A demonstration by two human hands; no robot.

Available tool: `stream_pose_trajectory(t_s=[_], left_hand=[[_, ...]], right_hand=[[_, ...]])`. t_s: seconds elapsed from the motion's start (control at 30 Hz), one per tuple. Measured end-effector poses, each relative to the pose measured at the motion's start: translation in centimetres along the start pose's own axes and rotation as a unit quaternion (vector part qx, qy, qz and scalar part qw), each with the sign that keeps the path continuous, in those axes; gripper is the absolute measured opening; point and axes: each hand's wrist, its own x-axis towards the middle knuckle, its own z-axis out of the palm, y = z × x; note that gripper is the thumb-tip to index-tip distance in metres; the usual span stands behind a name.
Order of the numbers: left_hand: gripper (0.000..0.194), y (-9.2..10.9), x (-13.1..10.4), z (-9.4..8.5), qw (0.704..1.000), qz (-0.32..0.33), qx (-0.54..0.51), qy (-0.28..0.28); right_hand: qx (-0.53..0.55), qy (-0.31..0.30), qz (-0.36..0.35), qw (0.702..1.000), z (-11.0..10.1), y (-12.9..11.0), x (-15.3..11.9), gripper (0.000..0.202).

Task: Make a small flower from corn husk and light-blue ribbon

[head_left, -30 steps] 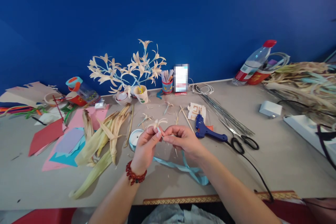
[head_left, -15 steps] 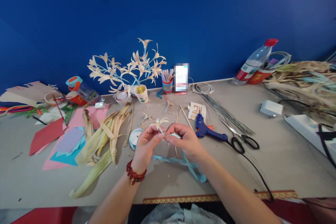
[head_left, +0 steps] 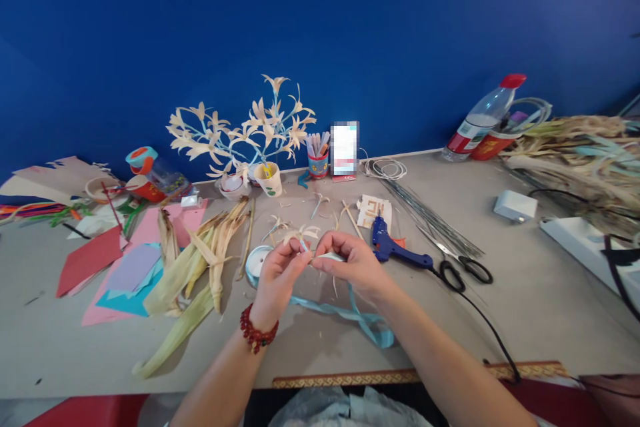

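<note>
My left hand [head_left: 279,275] is closed in a pinch on the stem of a small corn husk flower [head_left: 303,232], whose pale petals spread above the fingertips. Close against it, my right hand [head_left: 354,268] grips a light blue ribbon [head_left: 376,328] at the stem. That ribbon hangs below the right hand and loops across the table to its white roll [head_left: 257,260] beside the left hand. The fingertips hide the spot where ribbon and stem meet. Just beyond lie more small husk flowers [head_left: 319,203].
Corn husks [head_left: 185,310] and coloured paper [head_left: 90,259] lie to the left. On the right are a blue glue gun [head_left: 400,250], black-handled scissors [head_left: 453,260], wires [head_left: 430,210] and a power strip [head_left: 580,253]. Husk flower branches [head_left: 263,120] stand in cups at the back.
Both hands stay nearly in place, still pinching the flower stem and ribbon. The flower has tipped slightly, and the view has shifted a little.
</note>
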Motion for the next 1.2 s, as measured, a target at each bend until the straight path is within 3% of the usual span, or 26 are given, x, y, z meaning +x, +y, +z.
stream_pose_trajectory(t_s=[0.17, 0.3, 0.53, 0.77, 1.0, 1.2], left_hand=[[0.008, 0.0, 0.0, -0.1, 0.999, 0.009, -0.017, -0.032], [0.007, 0.1, 0.0, -0.1, 0.999, 0.017, -0.015, -0.027], [0.009, 0.3, -0.1, -0.2, 0.999, 0.016, 0.025, 0.016], [0.009, 0.5, 0.0, 0.0, 0.999, 0.004, -0.033, -0.011], [0.012, 0.4, 0.2, 0.2, 0.993, -0.021, -0.117, -0.022], [0.012, 0.2, 0.2, 0.3, 0.990, -0.029, -0.135, -0.016]], right_hand=[[0.097, -0.030, 0.090, 0.991, 0.0, 0.1, 0.1, 0.028], [0.138, -0.037, 0.122, 0.982, 0.2, 0.2, 0.2, 0.030], [0.073, 0.005, 0.052, 0.996, 0.1, 0.7, 0.1, 0.023], [0.123, -0.031, 0.091, 0.988, 0.3, 0.5, 0.1, 0.026], [0.157, -0.030, 0.116, 0.980, 0.9, 0.7, 0.2, 0.028], [0.113, -0.018, 0.071, 0.991, 1.0, 0.8, 0.0, 0.027]])
